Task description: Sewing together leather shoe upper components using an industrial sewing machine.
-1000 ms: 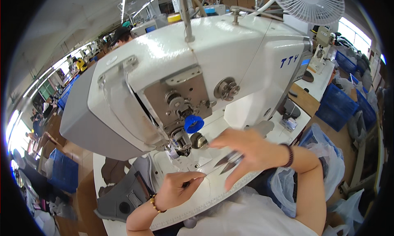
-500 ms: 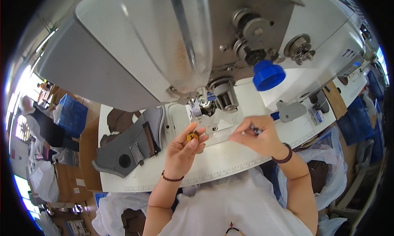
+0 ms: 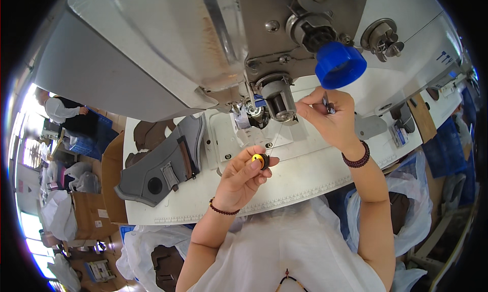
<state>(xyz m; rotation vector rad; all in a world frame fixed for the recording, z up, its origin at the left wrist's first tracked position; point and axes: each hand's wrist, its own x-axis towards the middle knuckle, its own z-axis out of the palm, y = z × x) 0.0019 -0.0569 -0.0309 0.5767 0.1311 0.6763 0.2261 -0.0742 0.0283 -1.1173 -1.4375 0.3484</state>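
The left hand (image 3: pixel 244 177) pinches a small round yellow-and-black bobbin (image 3: pixel 260 160) between thumb and forefinger, the other fingers curled under it. A thin pale thread (image 3: pixel 275 139) runs up from the bobbin toward the metal needle area of the machine. The right hand (image 3: pixel 330 119) is closed on a small dark metal tool (image 3: pixel 329 103), which stands up between thumb and fingertips; what kind of tool it is cannot be told.

Half a second ago the right hand lay lower, level with the left one on the table; now it is raised beside the grey cylindrical post (image 3: pixel 278 100) under the machine head, just below the blue plastic cap (image 3: pixel 339 64). The left hand has kept its grip on the bobbin and sits much where it was, slightly closer to the table's front edge.

Both hands work above the white sewing table (image 3: pixel 305 185), which carries a printed ruler scale along its front edge. The large white industrial sewing machine (image 3: pixel 152 53) fills the upper part of the view. Left of the left hand, well apart, a grey padded shoe-upper piece (image 3: pixel 162 165) lies flat on the table. Below the table's left end stands a brown cardboard box (image 3: pixel 91 213) whose contents cannot be made out, with white plastic bags (image 3: pixel 56 216) beside it.
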